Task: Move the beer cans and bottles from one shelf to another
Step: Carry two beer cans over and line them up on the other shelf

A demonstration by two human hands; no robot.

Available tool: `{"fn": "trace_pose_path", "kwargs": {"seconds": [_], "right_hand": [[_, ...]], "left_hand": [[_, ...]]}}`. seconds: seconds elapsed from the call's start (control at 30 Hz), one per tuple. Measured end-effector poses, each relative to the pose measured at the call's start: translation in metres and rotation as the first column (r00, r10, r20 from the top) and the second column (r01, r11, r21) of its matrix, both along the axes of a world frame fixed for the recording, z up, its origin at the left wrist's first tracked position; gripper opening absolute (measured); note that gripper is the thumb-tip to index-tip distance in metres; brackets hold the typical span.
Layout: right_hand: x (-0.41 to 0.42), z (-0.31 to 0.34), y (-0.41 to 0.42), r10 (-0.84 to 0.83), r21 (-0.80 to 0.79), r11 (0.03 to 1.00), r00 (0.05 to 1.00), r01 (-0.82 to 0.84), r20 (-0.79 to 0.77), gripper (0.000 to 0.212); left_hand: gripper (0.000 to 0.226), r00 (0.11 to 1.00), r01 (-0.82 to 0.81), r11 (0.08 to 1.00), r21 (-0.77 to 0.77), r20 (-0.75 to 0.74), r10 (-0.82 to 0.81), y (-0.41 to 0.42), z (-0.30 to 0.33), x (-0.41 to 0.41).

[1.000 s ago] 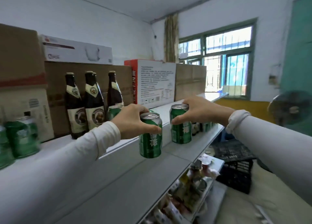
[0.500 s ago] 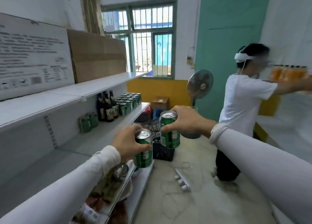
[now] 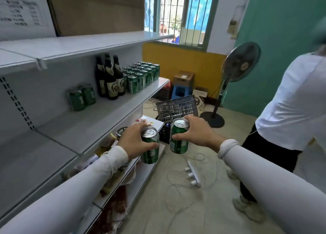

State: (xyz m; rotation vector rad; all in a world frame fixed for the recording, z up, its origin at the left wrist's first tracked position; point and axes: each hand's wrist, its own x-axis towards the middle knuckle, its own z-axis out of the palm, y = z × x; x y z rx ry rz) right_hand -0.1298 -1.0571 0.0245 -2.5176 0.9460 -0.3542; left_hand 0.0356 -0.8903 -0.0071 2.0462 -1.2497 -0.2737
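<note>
Carrying two green cans in mid-air off the middle shelf's (image 3: 98, 122) front edge, left hand (image 3: 134, 142) clamped around one can (image 3: 150, 149), right hand (image 3: 197, 133) around the other (image 3: 179, 138), probably for shelving beside the can block (image 3: 141, 75).

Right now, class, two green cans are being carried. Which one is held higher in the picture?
The can in the right hand, the right-hand can: its silver top sits above that of the left-hand can, which the left hand grips lower.

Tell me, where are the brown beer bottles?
In the head view, the brown beer bottles stand on the middle shelf at left, between a shrink-wrapped can pack and loose green cans.
</note>
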Motion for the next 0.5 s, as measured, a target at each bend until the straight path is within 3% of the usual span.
{"fn": "trace_pose_path", "kwargs": {"seconds": [0.1,0.27,0.5], "right_hand": [[0.054,-0.002,-0.036,0.058,0.008,0.998,0.998,-0.058,-0.016,0.077],[0.147,-0.001,-0.086,0.204,0.045,0.978,0.979,-0.205,0.021,0.072],[0.281,-0.014,-0.134,0.432,0.041,0.899,0.899,-0.436,0.079,0.07]], "left_hand": [[0.071,0.997,-0.079,0.997,0.011,-0.002,0.079,-0.032,-0.006,0.047],[0.072,0.976,-0.22,0.975,0.038,0.005,0.22,-0.065,-0.005,0.119],[0.065,0.87,-0.49,0.871,0.03,-0.051,0.491,-0.089,-0.016,0.196]]}}
